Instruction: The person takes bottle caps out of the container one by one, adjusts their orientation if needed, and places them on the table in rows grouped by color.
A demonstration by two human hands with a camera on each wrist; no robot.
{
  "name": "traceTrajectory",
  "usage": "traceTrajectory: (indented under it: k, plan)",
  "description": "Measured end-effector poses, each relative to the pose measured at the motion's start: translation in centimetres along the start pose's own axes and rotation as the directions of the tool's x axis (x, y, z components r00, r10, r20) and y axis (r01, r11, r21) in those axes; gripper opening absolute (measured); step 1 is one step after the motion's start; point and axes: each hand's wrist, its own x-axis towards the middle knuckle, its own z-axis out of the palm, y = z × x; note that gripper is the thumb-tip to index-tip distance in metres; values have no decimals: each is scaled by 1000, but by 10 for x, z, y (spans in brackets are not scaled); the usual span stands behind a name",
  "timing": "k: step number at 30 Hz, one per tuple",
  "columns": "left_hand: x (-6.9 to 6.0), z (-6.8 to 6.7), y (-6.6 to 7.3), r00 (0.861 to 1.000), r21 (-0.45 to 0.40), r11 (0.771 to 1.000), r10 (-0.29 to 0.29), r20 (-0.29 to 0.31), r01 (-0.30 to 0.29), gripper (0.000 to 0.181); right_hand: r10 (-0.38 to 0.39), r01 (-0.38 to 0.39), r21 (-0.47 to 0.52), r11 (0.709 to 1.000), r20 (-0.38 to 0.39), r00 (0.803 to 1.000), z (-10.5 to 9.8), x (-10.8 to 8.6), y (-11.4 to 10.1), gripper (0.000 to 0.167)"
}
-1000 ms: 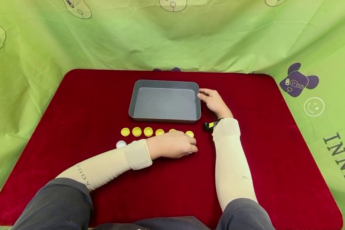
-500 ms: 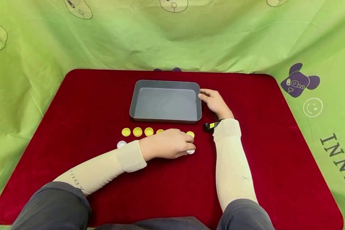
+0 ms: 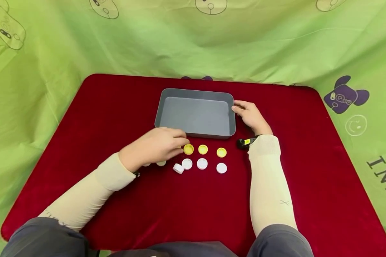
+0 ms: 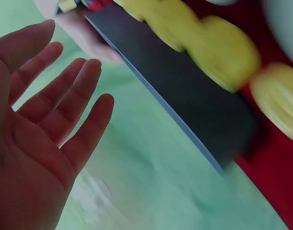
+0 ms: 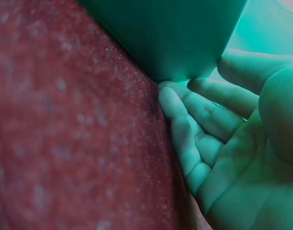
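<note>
My left hand [image 3: 156, 146] hovers over the left part of two rows of bottle caps, its fingers extended and holding nothing. In the left wrist view that palm [image 4: 36, 163] is bare, with the fingers apart. Beyond the fingertips, a yellow cap [image 3: 188, 149] heads the visible part of the back row. The front row has white caps [image 3: 202, 164]; one white cap [image 3: 178, 168] is tipped up beside its neighbour. My right hand [image 3: 251, 116] touches the right side of a grey rectangular tray [image 3: 196, 135], thumb near its rim. Some caps are hidden under my left hand.
The caps lie just in front of the tray on a red cloth-covered table [image 3: 193, 207]. A green printed curtain [image 3: 161, 39] hangs behind and at both sides. A black wrist camera [image 3: 243, 144] sits by my right wrist.
My left hand has moved left and away from the right end of the rows, uncovering several yellow and white caps. The head view has shifted slightly. My right hand stays at the tray.
</note>
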Motion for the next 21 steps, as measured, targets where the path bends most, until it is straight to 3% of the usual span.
traceTrajectory:
  k: [5, 8, 11, 15, 21]
  plan:
    - [-36, -10, -20, 985, -12, 986, -168, -27, 168, 26, 11, -11, 15, 1000, -3, 1000, -6, -2, 4, 43]
    - [-53, -8, -19, 979, -30, 980, -199, -46, 198, 26, 7, -7, 28, 1000, -2, 1000, -5, -3, 6, 44]
    - [-57, 2, -7, 988, -38, 988, -148, -39, 147, 26, -1, 2, 36, 999, -7, 1000, -3, -3, 4, 43]
    - [-49, 8, 10, 999, -43, 998, -48, -24, 47, 24, -2, 3, 44, 999, -9, 1000, -2, -2, -2, 43]
    - [-37, 11, 25, 996, -70, 994, 78, -35, -80, 20, -2, 3, 33, 999, -20, 1000, -4, -1, -5, 43]
